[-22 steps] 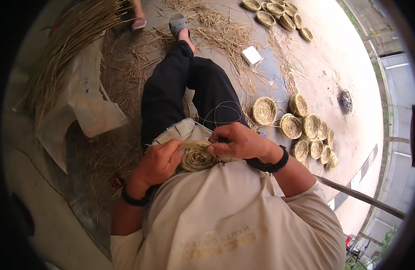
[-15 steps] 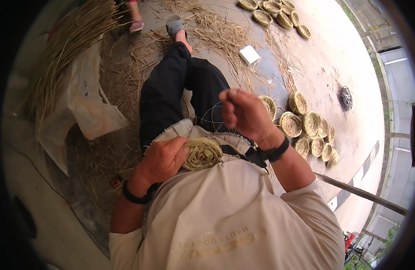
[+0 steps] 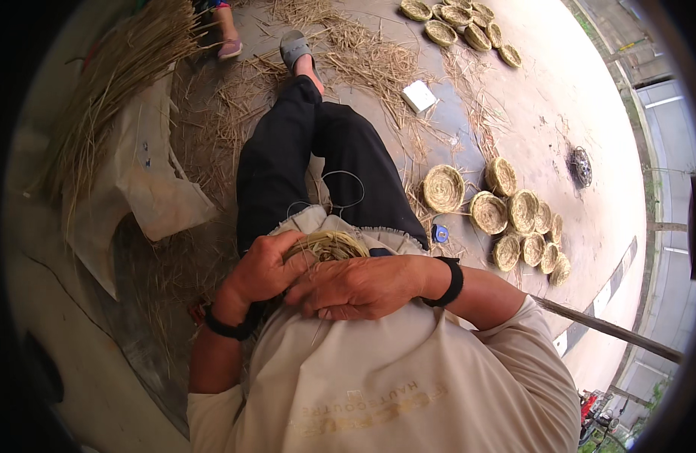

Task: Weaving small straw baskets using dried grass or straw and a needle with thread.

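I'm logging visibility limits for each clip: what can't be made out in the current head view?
All in the head view:
Straw coil, near side: covered by the right hand.
What the right fingers grip, if anything: hidden under that hand.
Thin loop, lower ends: too fine to trace near the coil.
Another person: cut off by the top edge.
Red object: too small, near the lens rim.

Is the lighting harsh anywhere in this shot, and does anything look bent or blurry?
In the head view, glare washes the floor toward white at the right; in that view the corners go black and the floor's right edge bows; there too, the right hand looks a little soft, while the round baskets read fairly clearly.
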